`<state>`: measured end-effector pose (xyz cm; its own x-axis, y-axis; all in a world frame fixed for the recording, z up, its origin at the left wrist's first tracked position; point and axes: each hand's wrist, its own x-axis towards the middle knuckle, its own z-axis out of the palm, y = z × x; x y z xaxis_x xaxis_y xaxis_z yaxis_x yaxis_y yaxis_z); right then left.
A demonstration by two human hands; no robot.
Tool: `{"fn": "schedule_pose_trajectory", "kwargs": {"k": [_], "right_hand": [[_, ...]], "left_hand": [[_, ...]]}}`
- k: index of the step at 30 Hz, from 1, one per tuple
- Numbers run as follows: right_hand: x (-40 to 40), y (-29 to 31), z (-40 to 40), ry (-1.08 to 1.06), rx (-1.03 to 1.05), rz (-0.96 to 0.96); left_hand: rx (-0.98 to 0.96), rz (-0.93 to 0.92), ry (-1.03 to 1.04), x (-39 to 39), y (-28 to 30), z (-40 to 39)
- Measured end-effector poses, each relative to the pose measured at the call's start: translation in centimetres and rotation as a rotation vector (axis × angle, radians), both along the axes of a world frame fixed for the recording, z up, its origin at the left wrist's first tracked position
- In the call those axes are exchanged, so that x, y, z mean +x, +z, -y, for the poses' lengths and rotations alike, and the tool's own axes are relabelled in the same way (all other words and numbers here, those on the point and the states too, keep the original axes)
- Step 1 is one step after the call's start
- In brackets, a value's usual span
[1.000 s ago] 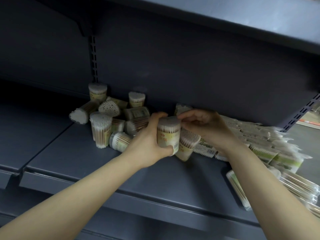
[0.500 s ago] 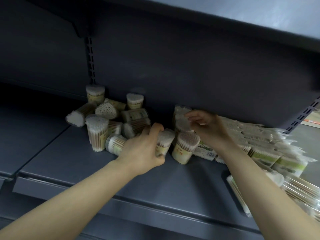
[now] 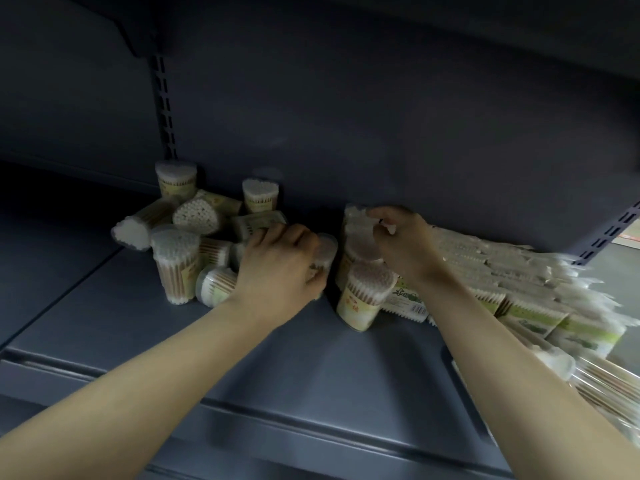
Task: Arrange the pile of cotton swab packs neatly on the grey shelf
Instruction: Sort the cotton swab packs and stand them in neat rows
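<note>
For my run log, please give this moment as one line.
left hand: grips tub | right hand: pinches pack | shelf: tubs still jumbled

This is looking like a shop aisle: a grey metal display shelf (image 3: pixel 311 358) is sitting under a second shelf board, both hanging off a slotted upright (image 3: pixel 165 109) set in the dark back panel. Many identical labelled cotton swab packs (image 3: pixel 177 261) are crowding the back of that shelf, with flat bagged swab packs (image 3: pixel 519 289) piling up at its right end. Beyond the shelf's right end, a strip of floor (image 3: pixel 627 251) is showing.
</note>
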<state>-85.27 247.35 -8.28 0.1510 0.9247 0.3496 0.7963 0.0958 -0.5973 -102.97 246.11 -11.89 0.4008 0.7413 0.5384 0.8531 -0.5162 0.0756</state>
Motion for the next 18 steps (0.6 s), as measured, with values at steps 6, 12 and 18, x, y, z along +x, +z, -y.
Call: {"fn": "schedule_pose_trajectory", "kwargs": {"k": [6, 12, 18], "right_hand": [[0.0, -0.2, -1.6, -0.005, -0.034, 0.163], [0.5, -0.7, -3.0, 0.054, -0.138, 0.318], [0.6, -1.3, -3.3, 0.078, -0.169, 0.359]], "left_hand": [[-0.063, -0.006, 0.012, 0.8, 0.6, -0.7], [-0.105, 0.088, -0.059, 0.3, 0.5, -2.5], [-0.171, 0.077, -0.151, 0.8, 0.2, -3.8]]}}
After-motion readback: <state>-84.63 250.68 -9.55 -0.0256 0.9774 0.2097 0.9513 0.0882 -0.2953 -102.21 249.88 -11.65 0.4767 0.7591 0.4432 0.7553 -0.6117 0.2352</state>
